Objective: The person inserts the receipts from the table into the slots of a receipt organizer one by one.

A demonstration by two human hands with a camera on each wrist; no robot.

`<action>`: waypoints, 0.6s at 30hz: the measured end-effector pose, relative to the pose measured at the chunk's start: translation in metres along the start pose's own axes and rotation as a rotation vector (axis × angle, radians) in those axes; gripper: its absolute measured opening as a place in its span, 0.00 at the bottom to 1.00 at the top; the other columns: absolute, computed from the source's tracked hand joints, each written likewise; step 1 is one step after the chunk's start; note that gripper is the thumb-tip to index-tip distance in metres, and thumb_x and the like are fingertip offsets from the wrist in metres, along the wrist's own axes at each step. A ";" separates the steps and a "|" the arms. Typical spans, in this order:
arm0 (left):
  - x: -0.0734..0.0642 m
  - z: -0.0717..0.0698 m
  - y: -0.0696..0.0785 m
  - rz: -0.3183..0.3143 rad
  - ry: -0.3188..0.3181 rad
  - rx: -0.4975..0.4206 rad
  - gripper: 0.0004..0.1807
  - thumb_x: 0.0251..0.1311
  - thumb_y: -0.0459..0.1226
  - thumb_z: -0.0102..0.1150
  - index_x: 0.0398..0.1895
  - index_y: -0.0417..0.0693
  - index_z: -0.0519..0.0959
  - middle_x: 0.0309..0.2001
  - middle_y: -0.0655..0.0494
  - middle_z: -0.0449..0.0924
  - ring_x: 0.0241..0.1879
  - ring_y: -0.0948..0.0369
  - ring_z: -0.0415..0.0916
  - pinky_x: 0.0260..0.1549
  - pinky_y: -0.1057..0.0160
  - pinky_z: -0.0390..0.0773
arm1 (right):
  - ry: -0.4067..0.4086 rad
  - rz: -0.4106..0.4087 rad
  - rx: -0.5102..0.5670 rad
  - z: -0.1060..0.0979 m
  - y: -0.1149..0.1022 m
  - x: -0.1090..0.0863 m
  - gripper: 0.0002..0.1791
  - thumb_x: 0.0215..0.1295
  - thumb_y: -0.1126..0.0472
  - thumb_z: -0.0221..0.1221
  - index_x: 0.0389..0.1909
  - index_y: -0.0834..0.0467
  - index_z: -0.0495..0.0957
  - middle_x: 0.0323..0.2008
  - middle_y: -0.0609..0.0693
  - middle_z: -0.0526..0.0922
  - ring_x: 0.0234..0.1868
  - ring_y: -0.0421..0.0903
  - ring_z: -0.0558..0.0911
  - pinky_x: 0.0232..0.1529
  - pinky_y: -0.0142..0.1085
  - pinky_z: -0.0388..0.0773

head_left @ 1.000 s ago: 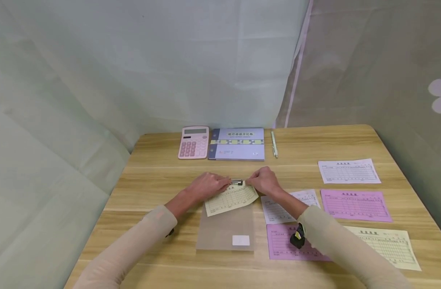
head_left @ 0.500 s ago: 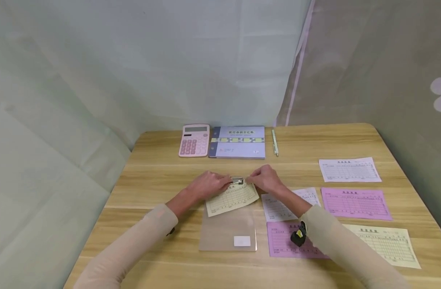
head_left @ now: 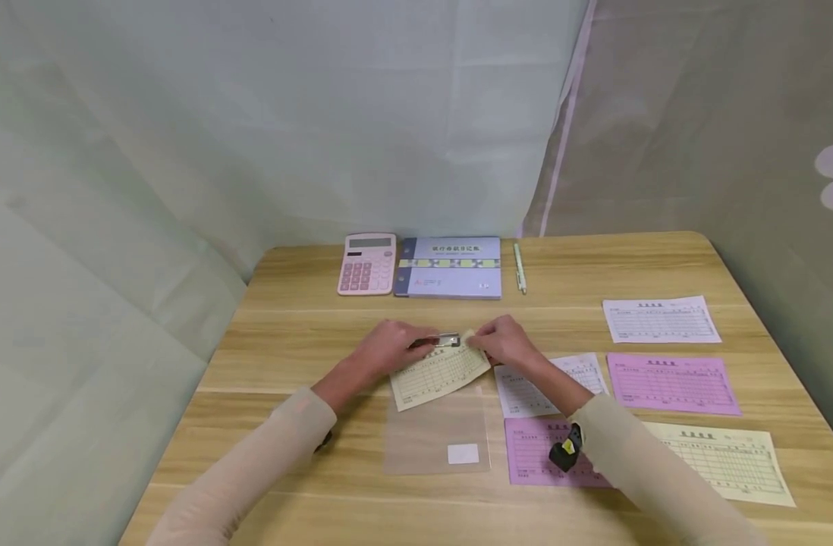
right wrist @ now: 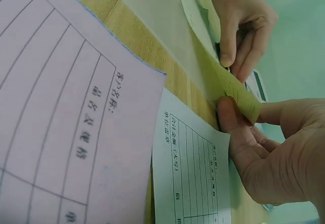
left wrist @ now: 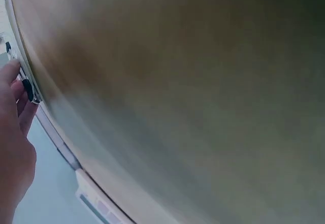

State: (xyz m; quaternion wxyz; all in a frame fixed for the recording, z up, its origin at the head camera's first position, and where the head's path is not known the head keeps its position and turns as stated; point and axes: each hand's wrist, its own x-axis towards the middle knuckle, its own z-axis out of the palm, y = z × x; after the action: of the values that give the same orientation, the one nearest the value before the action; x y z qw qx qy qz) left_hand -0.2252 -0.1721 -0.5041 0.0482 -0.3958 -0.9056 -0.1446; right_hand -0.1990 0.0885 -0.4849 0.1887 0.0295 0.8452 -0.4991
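Observation:
A translucent clipboard with a small white label lies in front of the person, its metal clip at the far end. The left hand grips the clip, thumb and fingers on opposite sides in the left wrist view. A pale yellow receipt slip lies askew over the board's upper part. The right hand pinches the slip's upper right corner beside the clip. In the right wrist view that corner curls up between thumb and fingers. Whether the slip's top edge sits under the clip, I cannot tell.
Beside the board lie a white slip and a pink slip, partly under the right forearm. Farther right are another white, pink and yellow slip. Behind stand a pink calculator, ledger book and pen.
The slip's upper right corner has lifted a little beside the clip with the right hand. The clipboard's near end has shifted slightly right. Both hands keep their holds.

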 end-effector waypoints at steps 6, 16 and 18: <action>-0.002 0.004 -0.004 -0.127 0.054 -0.135 0.23 0.65 0.46 0.76 0.62 0.52 0.85 0.57 0.54 0.88 0.56 0.55 0.86 0.59 0.54 0.83 | 0.004 0.008 0.039 0.001 0.002 0.000 0.16 0.73 0.60 0.67 0.51 0.70 0.85 0.37 0.58 0.89 0.30 0.47 0.87 0.32 0.35 0.86; 0.004 0.008 -0.003 -0.119 0.051 -0.207 0.19 0.64 0.46 0.77 0.56 0.53 0.88 0.54 0.59 0.87 0.54 0.59 0.83 0.56 0.56 0.83 | -0.010 0.029 0.054 0.000 -0.003 -0.002 0.16 0.74 0.60 0.66 0.51 0.71 0.84 0.37 0.58 0.89 0.31 0.46 0.87 0.32 0.35 0.86; 0.004 0.009 -0.005 -0.103 0.048 -0.210 0.18 0.64 0.46 0.76 0.55 0.53 0.89 0.52 0.59 0.87 0.52 0.60 0.84 0.55 0.56 0.83 | -0.029 0.041 0.062 -0.002 -0.003 -0.002 0.17 0.74 0.60 0.65 0.52 0.71 0.84 0.38 0.58 0.88 0.32 0.46 0.87 0.33 0.35 0.86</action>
State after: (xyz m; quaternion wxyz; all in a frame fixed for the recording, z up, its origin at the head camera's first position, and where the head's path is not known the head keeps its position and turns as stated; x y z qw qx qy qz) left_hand -0.2316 -0.1697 -0.5127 0.0206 -0.3483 -0.9031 -0.2505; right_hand -0.1987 0.0885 -0.4808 0.2102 0.0455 0.8257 -0.5214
